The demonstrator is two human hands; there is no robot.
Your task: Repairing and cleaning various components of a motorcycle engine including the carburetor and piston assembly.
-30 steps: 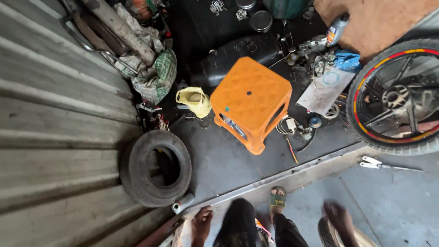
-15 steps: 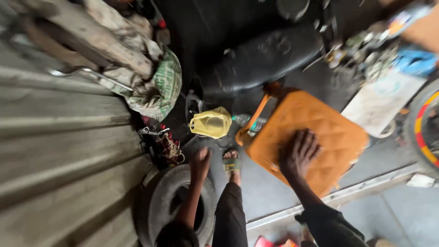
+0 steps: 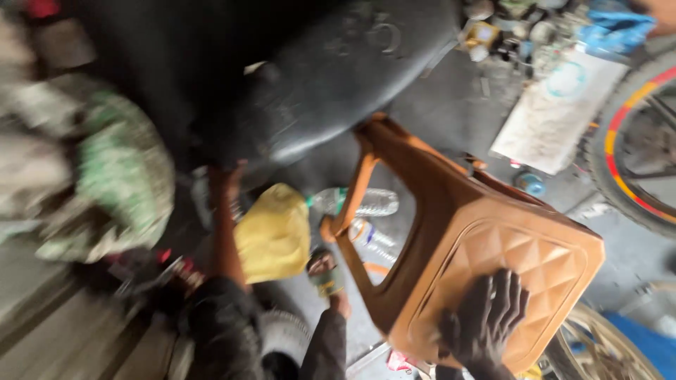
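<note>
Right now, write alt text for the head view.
A person's right hand presses flat on the seat of a tipped orange plastic stool. The left arm reaches toward a black motorcycle seat, above a yellow container and clear bottles; the left hand itself is blurred.

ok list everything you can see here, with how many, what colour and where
stool: one, orange plastic, tilted, centre right
motorcycle seat: one, black, top centre
cloth or bag: one, yellow, left of the stool
plastic bottles: two, clear, behind the stool's legs
sack: one, green and white, blurred, left
wheel: one, black tyre with red and yellow rim, right edge
board: one, whitish, upper right
right hand: flat on the stool's seat
left hand: reaching up by the black seat, blurred
</note>
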